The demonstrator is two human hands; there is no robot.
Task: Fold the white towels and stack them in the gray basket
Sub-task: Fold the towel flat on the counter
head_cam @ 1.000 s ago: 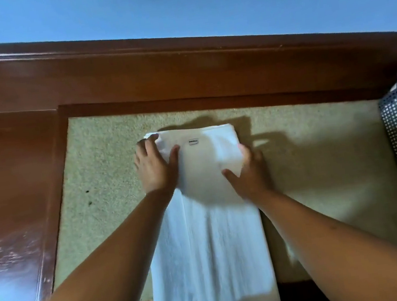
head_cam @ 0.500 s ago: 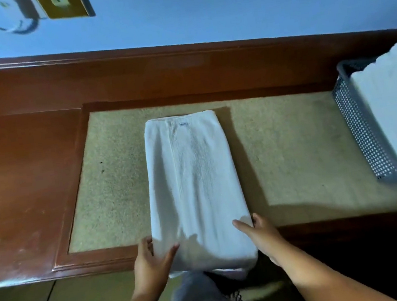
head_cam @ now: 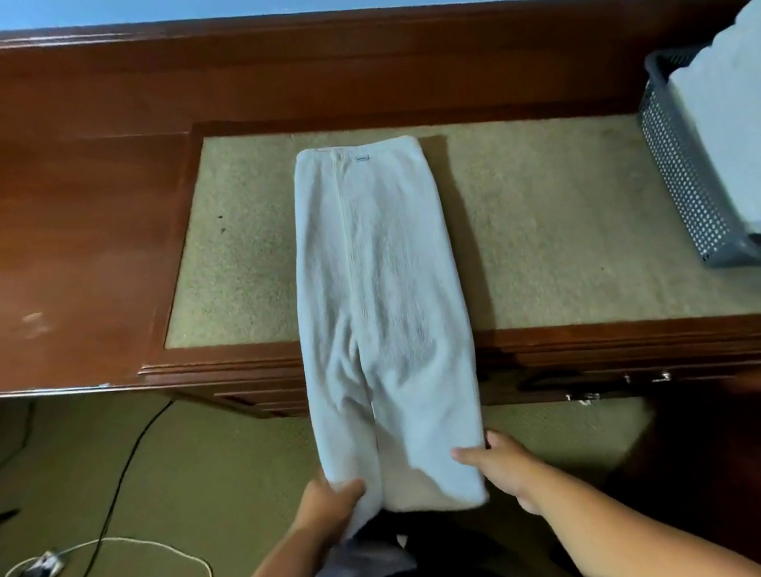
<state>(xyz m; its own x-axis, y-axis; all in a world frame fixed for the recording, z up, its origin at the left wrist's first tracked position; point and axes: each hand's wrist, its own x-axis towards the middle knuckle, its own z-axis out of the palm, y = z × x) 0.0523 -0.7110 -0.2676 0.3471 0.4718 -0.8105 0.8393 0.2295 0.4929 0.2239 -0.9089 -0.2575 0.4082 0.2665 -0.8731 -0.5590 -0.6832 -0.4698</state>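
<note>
Left grip point(head_cam: 333, 498) and right grip point(head_cam: 504, 470) pinch the white towel point(head_cam: 378, 288) by its near corners, drawn further past the counter's point(head_cam: 553, 217) front edge now; far end on the counter, gray basket point(head_cam: 688, 180) at its right end.

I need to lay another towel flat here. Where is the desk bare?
Widest: beige mat between the long towel and the gray basket. A narrower strip lies left of the towel, then bare wood desktop. The right edge is crowded by the basket's stacked towels.
</note>
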